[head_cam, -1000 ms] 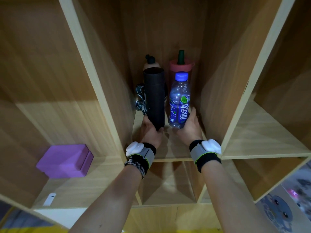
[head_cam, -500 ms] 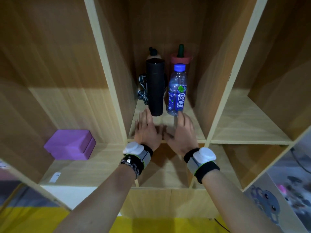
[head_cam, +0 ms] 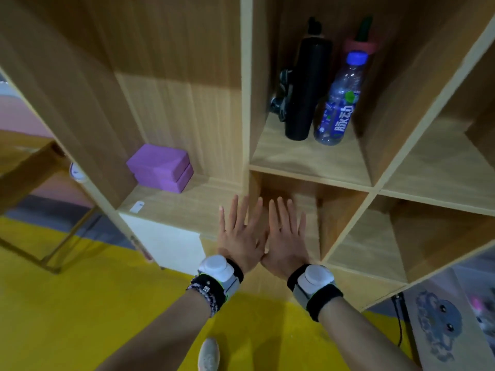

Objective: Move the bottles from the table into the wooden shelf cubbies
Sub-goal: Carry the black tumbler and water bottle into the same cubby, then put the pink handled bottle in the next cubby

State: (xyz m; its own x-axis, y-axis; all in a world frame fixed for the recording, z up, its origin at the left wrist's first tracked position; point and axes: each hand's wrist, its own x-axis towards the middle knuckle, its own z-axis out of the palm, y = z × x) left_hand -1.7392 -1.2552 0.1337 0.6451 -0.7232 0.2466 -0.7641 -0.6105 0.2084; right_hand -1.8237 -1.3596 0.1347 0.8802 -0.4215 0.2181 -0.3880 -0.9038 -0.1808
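A tall black bottle [head_cam: 305, 92] and a clear plastic bottle with a blue cap and blue label [head_cam: 338, 103] stand upright side by side in a cubby of the wooden shelf [head_cam: 308, 171]. Behind them stand two more bottles, one with a black top [head_cam: 314, 25] and one with a pink lid and green spout [head_cam: 361, 38]. My left hand [head_cam: 239, 234] and my right hand [head_cam: 285, 236] are flat, fingers spread, empty, side by side below that cubby, in front of the lower shelf opening.
Two stacked purple blocks [head_cam: 160, 167] lie in the left cubby, with a small white tag [head_cam: 137, 206] near its front edge. The floor is yellow [head_cam: 80, 303]. A wooden table frame [head_cam: 32, 162] stands at the left. A black cable [head_cam: 400, 317] hangs at the lower right.
Both hands let go of the black bottle and the clear bottle, opened, and drew back down and out of the cubby. My view swung left and down.
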